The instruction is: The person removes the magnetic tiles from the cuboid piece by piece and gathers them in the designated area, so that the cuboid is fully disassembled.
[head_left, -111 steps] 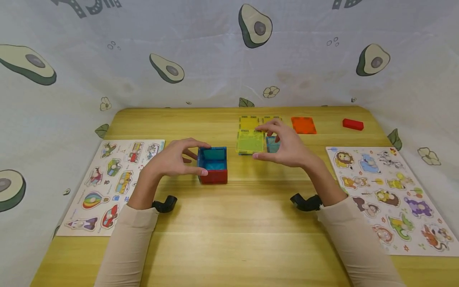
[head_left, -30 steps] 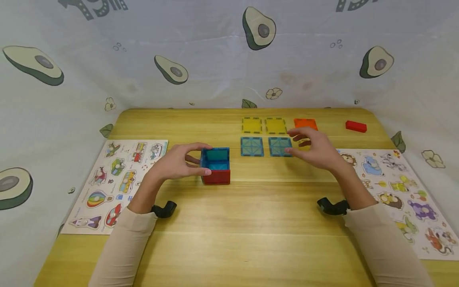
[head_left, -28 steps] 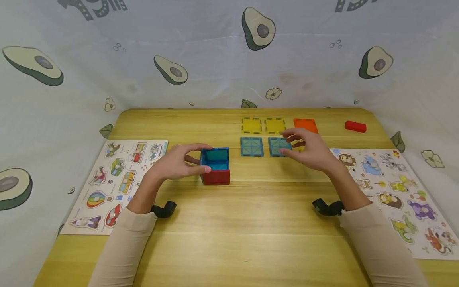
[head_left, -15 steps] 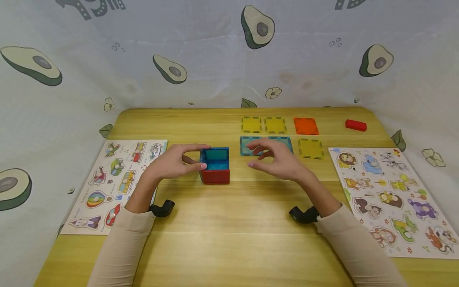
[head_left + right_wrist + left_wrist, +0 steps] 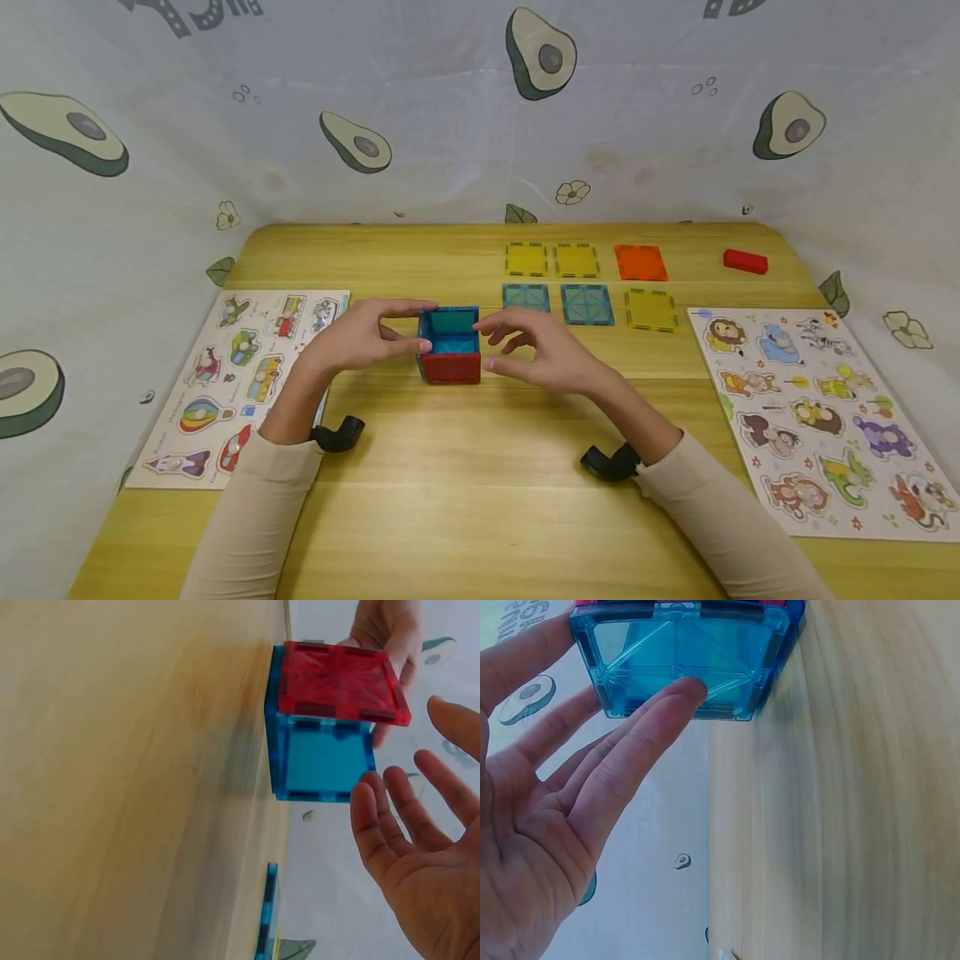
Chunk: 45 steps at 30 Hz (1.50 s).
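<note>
Box (image 5: 453, 355): on the surface (image 5: 480, 483), between my two grips; top uncovered, red wall (image 5: 337, 679) toward me, blue showing behind it; kept central, I judge, so both arms reach it evenly
Left grip (image 5: 358, 337): spanning the box's left side, thumb at the near corner, forefinger at the far one, light hold; reads as steadying rather than lifting, since the box looks seated
Right grip (image 5: 546, 350): fingers loosely curved and well parted, nothing held; tips just beside the box's right side, contact I cannot tell; probably placed to bracket the box from that side
Tile edges: dark strips along them, likely magnets, which would explain walls standing without glue
Blue tiles (image 5: 587, 305): two, flat beyond my right grip, one partly behind it
Yellow tiles (image 5: 576, 260): three, flat; two side by side at the back, one to the right of the blue pair; spaced, I suppose, for lifting singly
Orange tile (image 5: 641, 262): flat, back row, right of the yellow pair
Red block (image 5: 746, 262): alone at far right, well apart, seemingly not part of this work
Vehicle board (image 5: 227, 396): at left, partly behind my forearm
Animal board (image 5: 810, 454): at right; both boards look set aside
Surface grain: pale yellow wood, rounded back corners, soft sheen
Cloth (image 5: 450, 50): pale, avocado print, hung behind and round the sides
</note>
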{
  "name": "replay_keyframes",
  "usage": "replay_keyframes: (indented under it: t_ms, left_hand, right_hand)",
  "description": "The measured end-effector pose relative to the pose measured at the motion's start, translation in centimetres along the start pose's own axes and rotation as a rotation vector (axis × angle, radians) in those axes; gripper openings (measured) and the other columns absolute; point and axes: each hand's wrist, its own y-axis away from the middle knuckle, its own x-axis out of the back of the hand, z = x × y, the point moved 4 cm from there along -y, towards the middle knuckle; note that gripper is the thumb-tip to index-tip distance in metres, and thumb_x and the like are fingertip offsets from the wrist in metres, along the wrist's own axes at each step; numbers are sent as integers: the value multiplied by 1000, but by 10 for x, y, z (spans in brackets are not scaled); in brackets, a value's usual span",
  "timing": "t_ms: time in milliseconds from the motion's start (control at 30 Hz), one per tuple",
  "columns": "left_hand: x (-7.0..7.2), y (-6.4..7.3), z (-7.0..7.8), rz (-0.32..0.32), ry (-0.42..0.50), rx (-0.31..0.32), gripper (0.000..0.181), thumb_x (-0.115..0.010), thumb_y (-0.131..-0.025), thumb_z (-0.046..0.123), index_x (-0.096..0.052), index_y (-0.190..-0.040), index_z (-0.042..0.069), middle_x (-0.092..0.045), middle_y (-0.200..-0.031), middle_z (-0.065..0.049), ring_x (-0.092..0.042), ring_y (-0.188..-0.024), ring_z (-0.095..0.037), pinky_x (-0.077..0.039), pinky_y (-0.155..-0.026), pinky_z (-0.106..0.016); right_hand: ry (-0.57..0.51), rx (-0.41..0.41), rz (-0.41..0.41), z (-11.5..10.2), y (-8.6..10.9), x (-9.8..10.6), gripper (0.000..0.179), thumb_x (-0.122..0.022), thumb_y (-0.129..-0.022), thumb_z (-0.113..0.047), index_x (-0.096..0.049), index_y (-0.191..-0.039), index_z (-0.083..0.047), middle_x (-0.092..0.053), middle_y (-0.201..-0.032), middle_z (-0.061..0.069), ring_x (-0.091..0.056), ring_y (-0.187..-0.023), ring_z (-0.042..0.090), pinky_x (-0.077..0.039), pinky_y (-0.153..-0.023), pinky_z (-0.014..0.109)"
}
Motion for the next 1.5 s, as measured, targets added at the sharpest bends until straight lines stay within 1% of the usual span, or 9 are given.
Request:
replay_keyframes:
  t_ms: [167,267,433,633,833,933,1033,1200,1500]
  left_hand:
    - [0,0,-1,3,3,6,60,-76,-95,36,-56,-149,25,-53,-153,-13,-76,-106,-32,-61,-92,-47]
    - [-1,0,0,1,1,-4,60,-76,-95,35,-55,-150,23,-53,-153,-14,-76,-106,-33,-61,-91,-47]
    - [-1,0,1,-2,-1,-2,59,-75,-95,34,-55,-150,24,-53,-153,-14,-75,-106,-33,-61,-91,-47]
    - [-1,0,0,-5,-1,5,59,-75,-96,34,-54,-150,25,-53,-152,-15,-75,-107,-33,-60,-91,-48]
    - [-1,1,1,-15,-3,-11,61,-75,-96,33,-53,-152,22,-53,-153,-18,-75,-108,-35,-60,-91,-49]
    - [-1,1,2,-20,-3,-12,61,-74,-96,34,-52,-152,22,-52,-153,-17,-75,-108,-35,-60,-92,-49]
    - [-2,0,3,-26,1,-15,61,-74,-97,33,-52,-152,22,-52,-154,-17,-75,-108,-35,-60,-92,-49]
    - [-2,0,3,-25,8,-14,61,-75,-96,32,-52,-152,23,-52,-154,-17,-75,-108,-35,-60,-92,-49]
    - [-2,-1,0,-16,31,-2,60,-76,-95,32,-53,-151,23,-55,-150,-17,-75,-107,-36,-60,-92,-49]
  right_hand:
    - [-10,4,-6,-2,-4,-6,46,-79,-93,-18,-65,-135,-8,-67,-132,14,-67,-111,27,-61,-92,42]
    - [-24,5,-12,-3,-5,-9,45,-78,-93,-17,-65,-135,-7,-67,-131,15,-67,-110,27,-61,-91,42]
    - [-29,4,-31,-3,-8,-14,46,-78,-93,-17,-65,-136,-6,-67,-126,15,-68,-107,23,-61,-90,40]
    - [-5,-7,-49,-3,-11,-20,46,-77,-94,-21,-66,-137,-9,-68,-118,7,-66,-104,17,-61,-88,36]
    - [21,7,-54,-4,-15,-27,42,-76,-96,-22,-68,-135,-10,-71,-123,7,-63,-105,17,-61,-86,36]
    - [45,27,-49,-6,-17,-30,38,-74,-97,-21,-70,-133,-11,-72,-121,4,-61,-105,15,-60,-85,36]
    - [84,42,-40,-8,-20,-32,34,-73,-98,-21,-72,-132,-14,-72,-116,-1,-60,-96,13,-58,-80,39]
    - [111,50,-40,-9,-21,-34,30,-70,-100,-16,-74,-129,-19,-74,-111,-2,-57,-83,13,-54,-72,43]
    - [135,59,-20,-12,-18,-32,30,-69,-99,-12,-75,-128,-22,-74,-108,-4,-63,-90,9,-57,-78,30]
